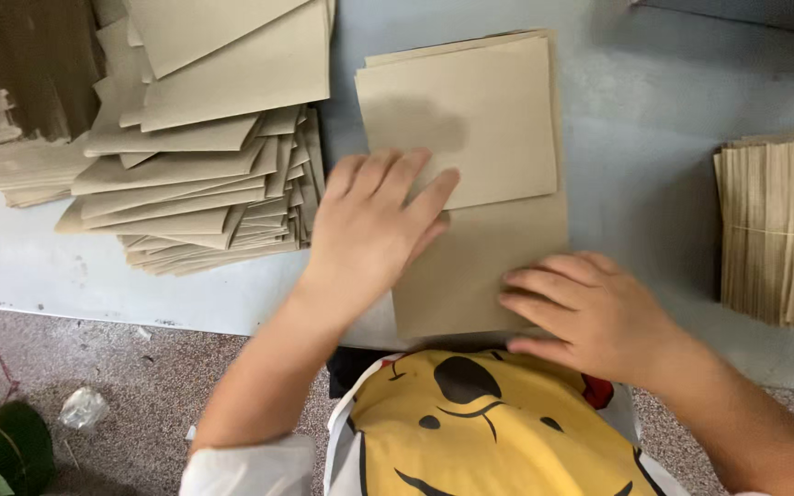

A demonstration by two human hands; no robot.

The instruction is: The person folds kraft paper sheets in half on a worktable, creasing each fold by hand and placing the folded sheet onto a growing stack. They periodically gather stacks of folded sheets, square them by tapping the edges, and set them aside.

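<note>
Item: brown paper bag (470, 184), lying flat near the front edge of the grey worktop (654, 138), its top flap folded down over the body. Left hand (369, 225): lying palm-down on the bag's left side, fingers spread and extended, grip wide open and closing on nothing, pressing along the flap's lower edge. Right hand (590, 312): resting at the bag's front right corner, fingers loosely curled, fingertips pinning the paper rather than gripping it; whether the thumb is hooking under the edge cannot be told. Advice, as judgement: the crease is likely coming out cleanest if the right hand is anchoring the corner firmly while the left is sweeping flat along the fold, keeping the flap's edges square with the body beneath. Nearby: a fanned stack (204, 138) of finished bags sitting toward the back left corner, just beside the bag; a bundle (783, 230) of unfolded sheets lying at the right edge, well apart. Floor (94, 386): speckled, carrying scraps.
</note>
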